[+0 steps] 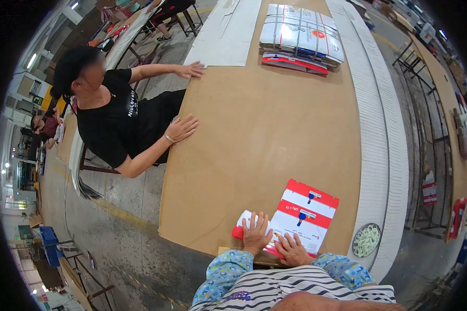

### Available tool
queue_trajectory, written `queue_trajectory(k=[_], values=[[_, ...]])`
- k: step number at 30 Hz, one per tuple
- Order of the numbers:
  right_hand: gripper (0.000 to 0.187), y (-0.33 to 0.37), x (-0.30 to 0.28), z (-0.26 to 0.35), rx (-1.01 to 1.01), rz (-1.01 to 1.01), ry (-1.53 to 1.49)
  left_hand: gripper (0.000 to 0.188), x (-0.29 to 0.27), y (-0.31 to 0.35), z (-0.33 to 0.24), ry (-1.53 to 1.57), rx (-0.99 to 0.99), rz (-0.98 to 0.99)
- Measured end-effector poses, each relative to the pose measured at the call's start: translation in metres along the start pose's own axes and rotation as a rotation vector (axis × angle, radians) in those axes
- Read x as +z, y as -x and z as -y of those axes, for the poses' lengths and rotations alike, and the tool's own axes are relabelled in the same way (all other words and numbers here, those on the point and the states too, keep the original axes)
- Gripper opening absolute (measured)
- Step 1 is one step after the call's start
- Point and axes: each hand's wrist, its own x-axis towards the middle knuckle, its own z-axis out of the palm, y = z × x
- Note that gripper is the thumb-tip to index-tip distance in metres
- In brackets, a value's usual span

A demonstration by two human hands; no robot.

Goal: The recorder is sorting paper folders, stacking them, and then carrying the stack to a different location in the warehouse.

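In the head view, the left hand (256, 235) and the right hand (292, 249) both lie flat with fingers spread on the near end of a flattened red and white carton (296, 217), gripping nothing. This carton rests on the brown surface (264, 129) at its near edge. Right of the carton is a bowl of rubber bands (367, 240), far beyond it a bundled stack of cartons (301, 37), and to its left another person's hand (182, 128) rests on the surface.

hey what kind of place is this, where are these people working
Probably a packaging workshop or factory floor. A long brown worktable carries a strapped bundle of flat printed cartons, the person's left hand and right hand press on a red-and-white flat carton, and other workers sit nearby.
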Motion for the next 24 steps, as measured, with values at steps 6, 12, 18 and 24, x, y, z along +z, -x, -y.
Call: queue_trajectory(k=[6,12,18,24], values=[[0.073,-0.001,-0.001,-0.003,-0.009,-0.010,0.040,0.063,-0.014,-0.010,0.002,0.187,-0.109,0.071],[0.076,-0.004,0.004,-0.008,-0.005,-0.049,0.081,0.066,-0.018,-0.028,0.035,0.011,-0.240,0.030],[0.074,-0.006,0.010,-0.015,-0.025,-0.077,0.046,0.068,0.010,-0.019,0.048,0.122,-0.234,-0.037],[0.072,0.002,0.004,-0.007,-0.017,-0.059,0.054,0.068,0.007,-0.009,0.046,0.161,-0.194,-0.101]])
